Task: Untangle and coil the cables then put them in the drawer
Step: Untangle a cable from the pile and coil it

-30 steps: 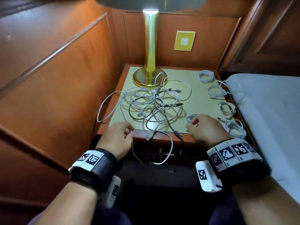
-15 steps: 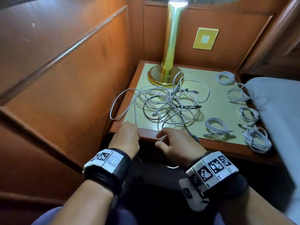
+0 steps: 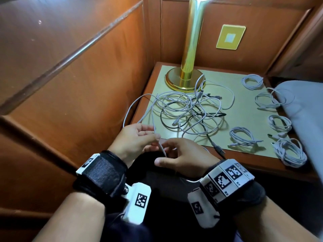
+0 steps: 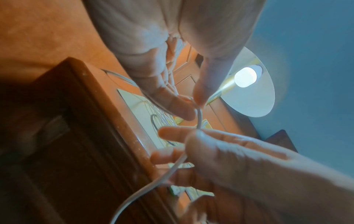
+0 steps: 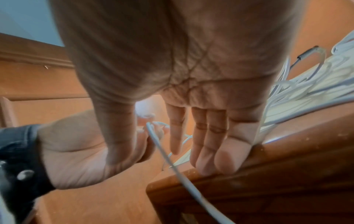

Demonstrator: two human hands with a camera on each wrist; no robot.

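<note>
Pinching one white cable (image 3: pixel 161 149) just off the front edge of the bench (image 3: pixel 244 160), between the two hands, probably to find its free run before drawing it out of the tangled cables (image 3: pixel 190 109) lying mid-bench. Trailing from the pinch up over the left bench edge in a wide loop into the tangle, and down below the hands out of sight. Keeping five coiled cables (image 3: pixel 242 137) parked apart along the right side, near the bed (image 3: pixel 304 105), seemingly so finished ones stay clear of the mess. Holding the left hand (image 3: pixel 135 140) palm turned inward, thumb and forefinger tips closed on the cable (image 4: pixel 199 116). Meeting it with the right hand (image 3: pixel 185 158), thumb out toward the body, fingers (image 5: pixel 222 160) mostly straight and pointing at the bench edge, the cable (image 5: pixel 166 157) passing between thumb and forefinger; firm grip or only guiding, hard telling. Drawer not visibly opened; brass lamp (image 3: pixel 189 49) standing at the back.
</note>
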